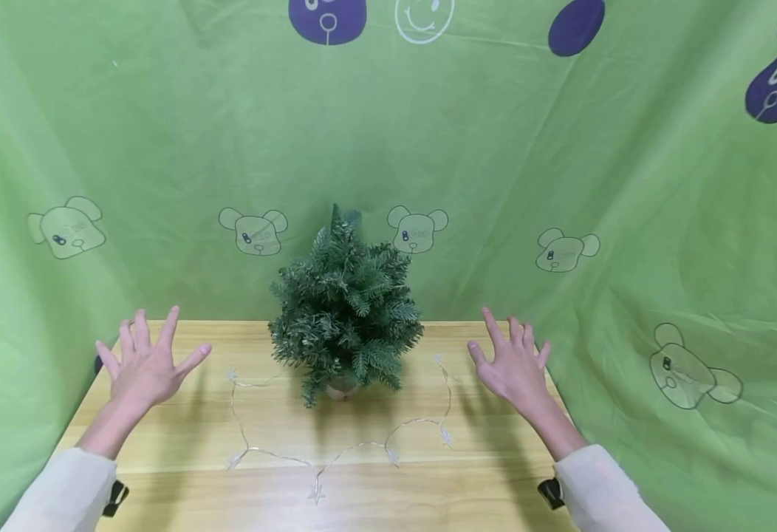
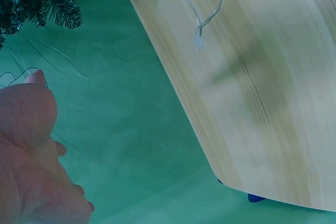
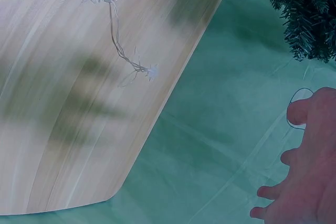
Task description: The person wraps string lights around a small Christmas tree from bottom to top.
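A small artificial Christmas tree [image 1: 345, 310] stands upright at the back middle of the wooden table [image 1: 388, 502]. Around its front and sides runs a string of star lights [image 1: 282, 455], laid on the wood in a loose wavy line with clear stars along the wire. To the left of the tree, my left hand [image 1: 145, 369] hovers over the table with its fingers spread, holding nothing. On the other side my right hand [image 1: 511, 369], likewise spread and holding nothing, is over the table's right part. One star [image 3: 152, 72] at the string's end shows in the right wrist view.
A green cloth [image 1: 481, 148] printed with bear heads hangs behind the table and along both sides. The table's back edge [image 1: 229, 321] lies right behind the tree. Dark bands show at both sleeve cuffs, one a black strap [image 1: 116, 498].
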Demonstrator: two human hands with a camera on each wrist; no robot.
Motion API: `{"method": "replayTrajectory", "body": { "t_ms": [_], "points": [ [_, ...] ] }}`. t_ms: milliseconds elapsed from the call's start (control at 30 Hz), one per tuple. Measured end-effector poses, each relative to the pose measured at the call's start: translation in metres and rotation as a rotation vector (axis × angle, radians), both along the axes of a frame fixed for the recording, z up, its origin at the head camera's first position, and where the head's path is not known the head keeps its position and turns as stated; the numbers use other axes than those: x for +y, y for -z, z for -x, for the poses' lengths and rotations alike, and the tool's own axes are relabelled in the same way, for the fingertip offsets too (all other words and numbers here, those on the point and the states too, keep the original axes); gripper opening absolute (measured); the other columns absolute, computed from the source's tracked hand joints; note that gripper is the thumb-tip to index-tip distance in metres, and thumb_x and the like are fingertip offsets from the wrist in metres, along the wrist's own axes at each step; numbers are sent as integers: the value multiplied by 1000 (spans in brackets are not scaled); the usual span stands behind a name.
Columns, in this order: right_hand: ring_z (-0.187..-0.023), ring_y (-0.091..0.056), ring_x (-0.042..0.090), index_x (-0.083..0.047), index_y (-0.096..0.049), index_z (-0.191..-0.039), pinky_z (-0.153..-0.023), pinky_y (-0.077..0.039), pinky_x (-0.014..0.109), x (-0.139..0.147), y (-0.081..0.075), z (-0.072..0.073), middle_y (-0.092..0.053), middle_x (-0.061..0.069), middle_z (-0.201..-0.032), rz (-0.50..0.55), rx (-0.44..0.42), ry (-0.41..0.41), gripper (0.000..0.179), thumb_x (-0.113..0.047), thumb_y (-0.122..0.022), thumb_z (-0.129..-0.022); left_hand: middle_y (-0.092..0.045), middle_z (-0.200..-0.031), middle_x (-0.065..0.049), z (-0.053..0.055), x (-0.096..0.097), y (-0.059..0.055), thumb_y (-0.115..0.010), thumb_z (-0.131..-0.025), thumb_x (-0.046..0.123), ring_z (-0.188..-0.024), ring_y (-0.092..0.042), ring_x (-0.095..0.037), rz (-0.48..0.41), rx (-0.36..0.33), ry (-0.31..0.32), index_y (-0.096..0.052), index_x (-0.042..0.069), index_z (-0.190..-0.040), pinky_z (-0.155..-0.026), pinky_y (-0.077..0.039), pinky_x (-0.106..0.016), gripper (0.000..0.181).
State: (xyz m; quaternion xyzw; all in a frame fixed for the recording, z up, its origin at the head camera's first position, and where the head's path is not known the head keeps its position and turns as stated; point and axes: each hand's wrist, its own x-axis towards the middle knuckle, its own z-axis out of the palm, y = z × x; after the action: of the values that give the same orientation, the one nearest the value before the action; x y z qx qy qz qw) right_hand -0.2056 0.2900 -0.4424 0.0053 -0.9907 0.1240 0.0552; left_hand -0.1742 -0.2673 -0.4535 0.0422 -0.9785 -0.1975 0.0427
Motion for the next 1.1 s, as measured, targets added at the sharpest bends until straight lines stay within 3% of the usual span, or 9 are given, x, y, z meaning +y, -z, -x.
{"method": "replayTrajectory", "body": {
  "t_ms": [433, 767, 1100],
  "points": [
    [-149, -2, 61, -27, -9, -164, -109, 12, 83, -5, 0, 0, -9, 35, -163, -7, -43, 4, 72, -60, -32, -104, 15, -159, -40, -1, 9, 1, -45, -97, 70, -143, 13, -66, -8, -6, 22, -2, 17, -164, -102, 20, -84, 95],
    [-149, -4, 60, -26, -10, -164, -109, 11, 83, -12, 5, -2, -13, 34, -163, -1, -10, -21, 74, -58, -39, -103, 11, -160, -40, -3, 29, 2, -51, -99, 62, -143, 7, -68, -42, -32, 67, -2, 18, -164, -103, 14, -86, 92],
    [-147, -15, 60, -27, -18, -163, -109, 1, 85, -24, 21, -8, -24, 34, -160, 32, 10, -54, 72, -53, -47, -103, 5, -161, -41, -9, 49, 15, -50, -97, 66, -145, 1, -64, -35, -58, 116, -7, 16, -164, -105, 11, -86, 93]
  ]
}}
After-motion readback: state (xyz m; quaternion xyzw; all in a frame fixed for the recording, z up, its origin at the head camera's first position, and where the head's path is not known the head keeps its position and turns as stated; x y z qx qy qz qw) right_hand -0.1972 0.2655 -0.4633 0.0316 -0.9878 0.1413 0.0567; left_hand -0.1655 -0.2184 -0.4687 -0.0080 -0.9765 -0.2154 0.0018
